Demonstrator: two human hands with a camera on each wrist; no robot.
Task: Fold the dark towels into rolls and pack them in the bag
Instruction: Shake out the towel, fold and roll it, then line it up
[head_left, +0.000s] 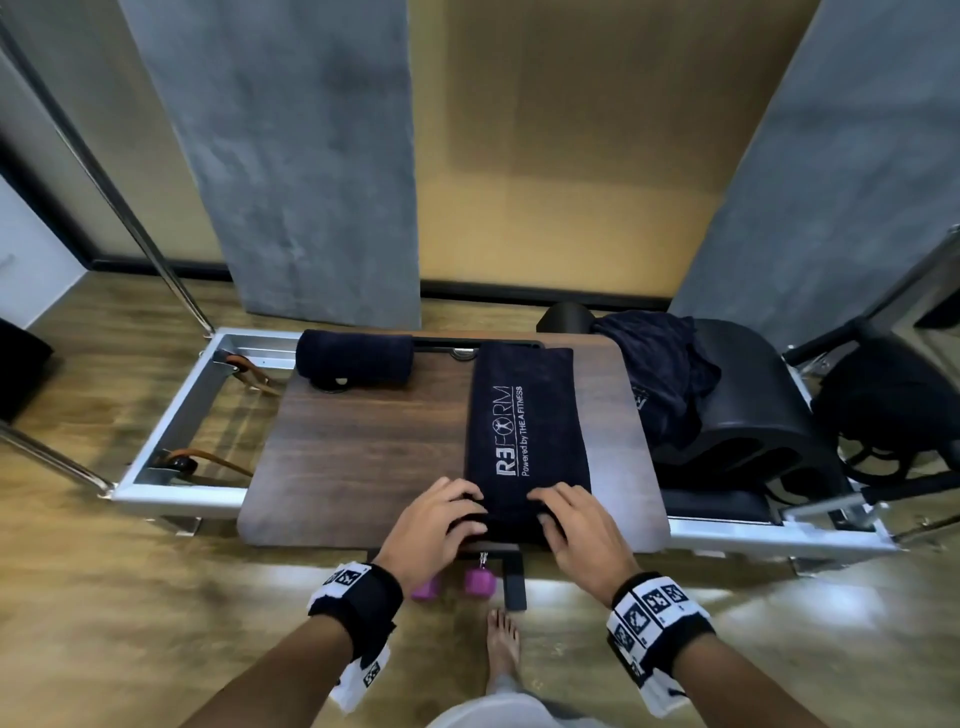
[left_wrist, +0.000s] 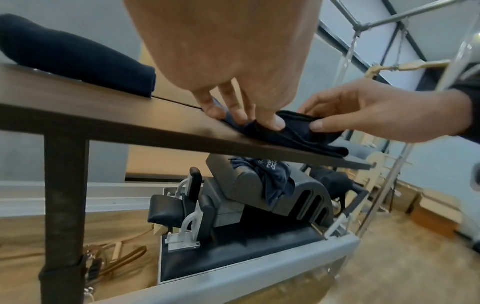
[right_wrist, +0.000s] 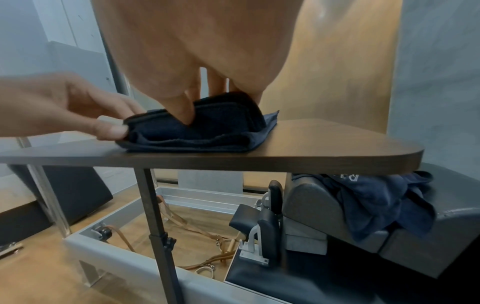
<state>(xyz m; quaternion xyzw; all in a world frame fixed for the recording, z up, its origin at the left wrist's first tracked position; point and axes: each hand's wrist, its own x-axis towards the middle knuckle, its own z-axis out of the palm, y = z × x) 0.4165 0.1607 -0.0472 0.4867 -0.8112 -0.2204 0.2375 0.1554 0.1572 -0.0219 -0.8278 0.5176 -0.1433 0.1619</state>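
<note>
- Towel (head_left: 524, 431), dark, white lettering up, lies folded in a long strip on the right half of the brown surface (head_left: 363, 441); near end curled up into the first turn of a roll.
- Left hand (head_left: 434, 525) and right hand (head_left: 576, 525) each grip that near end, fingers (left_wrist: 275, 123) curled round the fold.
- Progress, as judged: one rolled towel (head_left: 354, 358) sits at the far left edge; this one barely begun.
- Crumpled towels (head_left: 660, 374) wait, heaped on the black arched cushion (head_left: 753, 415) to the right.
- Black bag (head_left: 893, 410) stands further right, well apart; nothing seen packed.
- Pink dumbbell (head_left: 478, 581) on the floor near a bare foot.
</note>
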